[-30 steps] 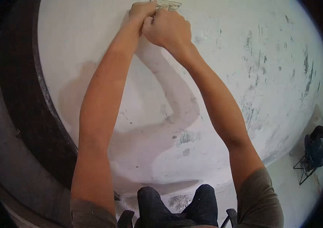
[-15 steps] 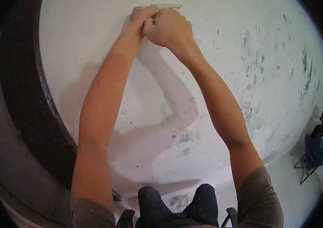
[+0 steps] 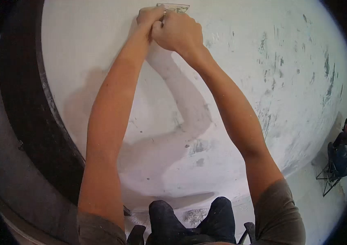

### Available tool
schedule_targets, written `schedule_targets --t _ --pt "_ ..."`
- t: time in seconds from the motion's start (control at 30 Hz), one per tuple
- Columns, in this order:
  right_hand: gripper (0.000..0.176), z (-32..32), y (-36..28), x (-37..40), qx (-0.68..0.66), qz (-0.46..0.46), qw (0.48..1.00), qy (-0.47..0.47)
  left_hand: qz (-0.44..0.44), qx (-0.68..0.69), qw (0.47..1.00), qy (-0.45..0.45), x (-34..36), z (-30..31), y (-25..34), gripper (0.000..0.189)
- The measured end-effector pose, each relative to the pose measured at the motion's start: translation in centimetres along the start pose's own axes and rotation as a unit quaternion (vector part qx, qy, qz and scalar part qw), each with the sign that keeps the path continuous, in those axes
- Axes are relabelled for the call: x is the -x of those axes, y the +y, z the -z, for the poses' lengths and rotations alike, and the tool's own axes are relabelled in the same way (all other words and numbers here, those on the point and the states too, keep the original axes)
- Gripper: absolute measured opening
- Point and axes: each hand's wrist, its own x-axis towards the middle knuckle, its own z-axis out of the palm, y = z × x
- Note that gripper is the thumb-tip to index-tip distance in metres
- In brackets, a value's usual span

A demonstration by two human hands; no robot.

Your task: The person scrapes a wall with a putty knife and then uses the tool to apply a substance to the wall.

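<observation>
At the top of the view a flat scraper blade [image 3: 176, 7] with a smeared, pale surface lies against the white wall [image 3: 230, 81]. My right hand [image 3: 178, 32] is closed around the scraper's handle, which the fingers hide. Beside it, my left hand [image 3: 149, 17] is closed too, its fingers pressed at the left end of the scraper and touching my right hand. Dark scuffs and small spots mark the wall to the right of my arms and below my hands.
A dark vertical band [image 3: 18, 90] borders the wall on the left. At the far right another person [image 3: 340, 151] sits on a folding chair [image 3: 325, 179]. My knees [image 3: 220, 208] are at the bottom, close to the wall's lower edge.
Both hands and the scraper have shifted slightly to the left along the wall. My hands keep the same closed grip.
</observation>
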Motion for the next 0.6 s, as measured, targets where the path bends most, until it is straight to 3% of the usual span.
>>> schedule_targets --t 0.1,0.2,0.27,0.4,0.47,0.5,0.53,0.57,0.6 --pt "0.035 0.2 -0.2 0.4 -0.019 -0.01 0.999 -0.03 0.046 0.019 0.999 -0.019 1.4 0.0 0.5 0.027" --pt "0.035 0.4 -0.5 1.2 -0.024 0.004 1.0 -0.016 0.037 0.046 0.997 -0.058 0.9 0.5 0.2 0.029" --pt "0.035 0.2 -0.7 0.6 -0.026 -0.002 1.0 -0.014 0.002 -0.079 0.997 0.01 0.0 0.0 0.2 0.031" --pt "0.036 0.5 -0.7 1.1 -0.046 -0.014 0.999 -0.017 0.006 -0.095 0.995 0.004 -1.2 0.1 -1.0 0.033" --pt "0.036 1.3 -0.8 1.7 -0.041 -0.022 0.998 -0.047 0.009 0.028 0.998 -0.062 1.9 0.1 0.6 0.034" --pt "0.036 1.7 -1.2 1.3 -0.036 -0.021 0.997 -0.07 -0.002 0.025 0.998 -0.059 1.2 0.2 1.3 0.034" --pt "0.036 1.2 -1.1 0.7 -0.035 -0.018 0.997 -0.067 0.001 -0.062 0.998 -0.004 0.0 0.0 1.3 0.034" --pt "0.037 0.3 -0.9 0.0 -0.032 -0.018 0.999 -0.032 0.007 -0.146 0.988 0.049 -1.0 -0.4 1.1 0.034" --pt "0.037 0.3 -1.1 -0.2 -0.028 -0.018 0.999 0.001 0.005 -0.144 0.988 0.048 -1.7 -0.4 1.0 0.034"
